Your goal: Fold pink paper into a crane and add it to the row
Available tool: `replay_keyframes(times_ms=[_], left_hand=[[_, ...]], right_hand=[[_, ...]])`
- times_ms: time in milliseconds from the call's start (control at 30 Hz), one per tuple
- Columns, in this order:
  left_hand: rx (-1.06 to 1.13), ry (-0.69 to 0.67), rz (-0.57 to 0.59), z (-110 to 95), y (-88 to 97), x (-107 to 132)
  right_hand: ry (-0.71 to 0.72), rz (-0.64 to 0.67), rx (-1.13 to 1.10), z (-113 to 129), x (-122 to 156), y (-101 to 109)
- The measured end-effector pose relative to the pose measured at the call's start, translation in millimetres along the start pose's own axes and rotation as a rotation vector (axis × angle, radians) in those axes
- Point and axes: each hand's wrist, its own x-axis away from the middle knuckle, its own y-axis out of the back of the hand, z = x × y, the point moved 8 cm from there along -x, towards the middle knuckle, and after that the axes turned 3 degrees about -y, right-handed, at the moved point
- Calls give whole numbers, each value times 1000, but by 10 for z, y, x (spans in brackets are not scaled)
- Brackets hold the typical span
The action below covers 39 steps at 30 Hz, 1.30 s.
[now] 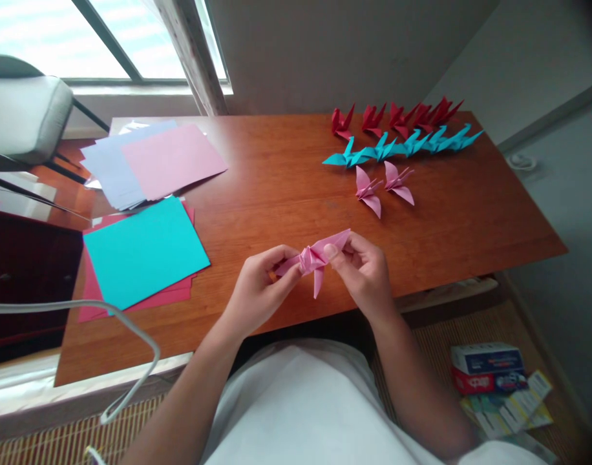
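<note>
A pink paper crane (314, 257) is held between my two hands, over the front part of the wooden table. My left hand (264, 281) pinches its left side with thumb and fingers. On the other side, my right hand (364, 268) grips the right wing, thumb on top. One pointed end of the crane hangs down toward me. Two finished-looking pink cranes (368, 192) lie beyond my right hand. Behind them stand a row of turquoise cranes (383, 148) and a row of red cranes (373, 120), several in each.
On the table's (276, 174) left lie turquoise paper (148, 252) over red sheets (90, 303), and pink paper (174, 160) over pale lilac sheets (109, 165). A white cable (145, 339) loops at the lower left. Boxes (490, 368) sit low on the right; a chair (24, 116) stands far left.
</note>
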Motion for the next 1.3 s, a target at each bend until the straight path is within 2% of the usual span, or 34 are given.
replay_keyframes(times_ms=[67,167,300,467,600,767,933,1100,1300], left_hand=[[-6,-9,11,20,-5,6],[118,-1,3,66,7,16],[382,50,-30,156,2,22],[557,99,-61,261,-58,20],[640,132,-74,334,-96,24],[712,163,-138,351,-95,23],[770,173,-146,299,-148,21],[745,211,-122,321,-164,43],[728,243,-172,360,-127,60]], right_hand=[[-9,30,-41,-11,-9,-23],[-66,18,-249,-94,-24,-32],[-280,-17,-593,-326,-20,-92],[-579,68,-920,-505,47,-294],[-724,127,-1070,-551,99,-403],[-725,110,-1192,-554,99,-409],[-737,76,-1232,-586,149,-418],[-681,65,-1197,-545,131,-394],[-706,81,-1343,-478,138,-456]])
